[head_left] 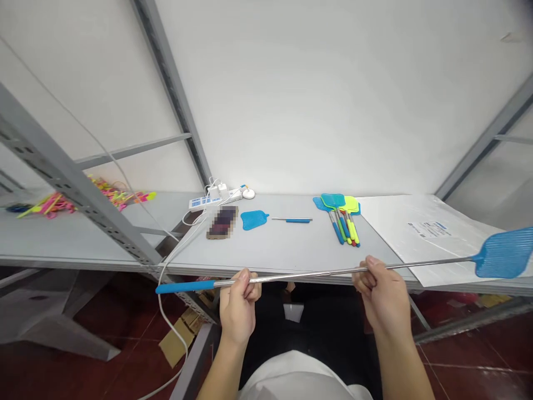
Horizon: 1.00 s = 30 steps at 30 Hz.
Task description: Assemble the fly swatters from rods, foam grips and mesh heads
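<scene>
A blue fly swatter (308,274) with a long, drawn-out metal rod stretches across the front of the shelf in both hands. My left hand (239,304) is closed round the rod just beside the blue grip. Farther along, toward the blue paddle head, my right hand (382,294) pinches the thin part of the rod. Behind them on the shelf lie a loose blue swatter head (254,220) and a short metal rod with a blue grip (297,220). A pile of several swatters (343,216) in blue, green and yellow rests to their right.
A phone with a blurred screen (223,222) lies near a white power strip (214,199) with cables. A large white plastic bag (416,228) covers the shelf's right side. Grey metal posts (79,178) frame the shelf; colourful pieces (112,194) lie at far left.
</scene>
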Available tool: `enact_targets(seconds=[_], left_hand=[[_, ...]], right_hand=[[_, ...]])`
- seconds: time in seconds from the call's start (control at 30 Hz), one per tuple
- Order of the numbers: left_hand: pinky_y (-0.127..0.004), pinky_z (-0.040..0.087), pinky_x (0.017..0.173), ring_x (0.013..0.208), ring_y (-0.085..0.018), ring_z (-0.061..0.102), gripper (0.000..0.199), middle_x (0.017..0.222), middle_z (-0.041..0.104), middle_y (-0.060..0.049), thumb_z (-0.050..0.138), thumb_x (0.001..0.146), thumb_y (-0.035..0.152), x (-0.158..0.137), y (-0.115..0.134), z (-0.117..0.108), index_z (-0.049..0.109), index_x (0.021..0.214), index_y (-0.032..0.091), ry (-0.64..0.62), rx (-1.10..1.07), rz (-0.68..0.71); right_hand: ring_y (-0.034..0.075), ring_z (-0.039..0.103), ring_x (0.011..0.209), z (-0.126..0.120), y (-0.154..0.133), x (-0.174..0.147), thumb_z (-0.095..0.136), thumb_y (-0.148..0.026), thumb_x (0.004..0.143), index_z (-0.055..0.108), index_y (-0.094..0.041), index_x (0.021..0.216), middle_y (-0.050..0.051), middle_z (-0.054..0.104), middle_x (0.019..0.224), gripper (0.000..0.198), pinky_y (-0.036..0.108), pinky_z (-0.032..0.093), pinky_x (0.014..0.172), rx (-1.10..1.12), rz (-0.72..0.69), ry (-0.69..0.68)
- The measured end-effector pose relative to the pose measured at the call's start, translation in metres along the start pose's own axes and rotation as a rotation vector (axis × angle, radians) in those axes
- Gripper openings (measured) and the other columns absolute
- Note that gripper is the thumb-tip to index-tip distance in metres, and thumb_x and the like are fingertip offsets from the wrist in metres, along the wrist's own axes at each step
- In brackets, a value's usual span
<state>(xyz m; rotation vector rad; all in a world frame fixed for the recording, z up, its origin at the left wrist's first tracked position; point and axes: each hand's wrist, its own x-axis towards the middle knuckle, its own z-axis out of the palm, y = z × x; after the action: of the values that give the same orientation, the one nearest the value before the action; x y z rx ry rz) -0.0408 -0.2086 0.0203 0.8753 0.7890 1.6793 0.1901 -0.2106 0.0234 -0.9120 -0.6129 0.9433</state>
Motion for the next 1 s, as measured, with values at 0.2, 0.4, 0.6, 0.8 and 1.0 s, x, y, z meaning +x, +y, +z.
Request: enact_targets(seconds=[0.2, 0.4, 0.6, 0.8, 1.0], left_hand=[[-0.025, 0.019, 0.046, 0.046, -0.007, 0.021, 0.044, 0.051, 0.02, 0.006, 0.053, 0.084, 0.03, 0.002, 0.017, -0.018, 0.024, 0.053, 0.02, 0.079, -0.047, 0.04], [-0.024, 0.02, 0.045, 0.045, -0.007, 0.021, 0.044, 0.049, 0.02, 0.006, 0.05, 0.086, 0.029, 0.016, 0.035, -0.037, 0.024, 0.053, 0.019, 0.137, -0.076, 0.103], [-0.023, 0.02, 0.044, 0.044, -0.007, 0.021, 0.044, 0.051, 0.024, 0.006, 0.044, 0.091, 0.038, 0.014, 0.014, -0.022, 0.029, 0.055, 0.019, 0.096, -0.069, 0.001], [-0.022, 0.022, 0.044, 0.045, -0.008, 0.022, 0.043, 0.05, 0.026, 0.006, 0.038, 0.093, 0.039, 0.012, -0.006, -0.014, 0.03, 0.056, 0.019, 0.082, -0.061, -0.018], [-0.022, 0.025, 0.043, 0.044, -0.008, 0.027, 0.04, 0.05, 0.031, 0.005, 0.04, 0.091, 0.038, 0.01, -0.012, -0.005, 0.035, 0.056, 0.02, -0.052, -0.04, -0.134]], right_hand=[[0.005, 0.02, 0.044, -0.006, -0.02, 0.002, 0.069, -0.024, 0.08, 0.036, -0.02, 0.055, -0.009, 0.024, 0.052, 0.042, 0.025, 0.028, 0.046, 0.01, -0.017, 0.104], [0.006, 0.024, 0.039, -0.026, -0.046, 0.009, 0.066, -0.021, 0.079, 0.035, -0.021, 0.054, -0.009, 0.03, 0.047, 0.04, 0.027, 0.031, 0.046, -0.031, -0.126, 0.108], [0.006, 0.022, 0.038, -0.036, -0.036, 0.012, 0.064, -0.031, 0.084, 0.039, -0.021, 0.057, -0.009, 0.029, 0.045, 0.038, 0.026, 0.025, 0.043, -0.024, -0.05, 0.099], [0.006, 0.024, 0.043, -0.001, 0.002, -0.021, 0.067, -0.036, 0.083, 0.04, -0.02, 0.061, -0.009, 0.028, 0.053, 0.038, 0.025, 0.023, 0.044, -0.02, -0.059, 0.024], [0.007, 0.026, 0.046, 0.017, 0.007, -0.034, 0.064, -0.041, 0.086, 0.042, -0.02, 0.056, -0.007, 0.031, 0.054, 0.043, 0.027, 0.021, 0.045, -0.09, 0.015, -0.098]])
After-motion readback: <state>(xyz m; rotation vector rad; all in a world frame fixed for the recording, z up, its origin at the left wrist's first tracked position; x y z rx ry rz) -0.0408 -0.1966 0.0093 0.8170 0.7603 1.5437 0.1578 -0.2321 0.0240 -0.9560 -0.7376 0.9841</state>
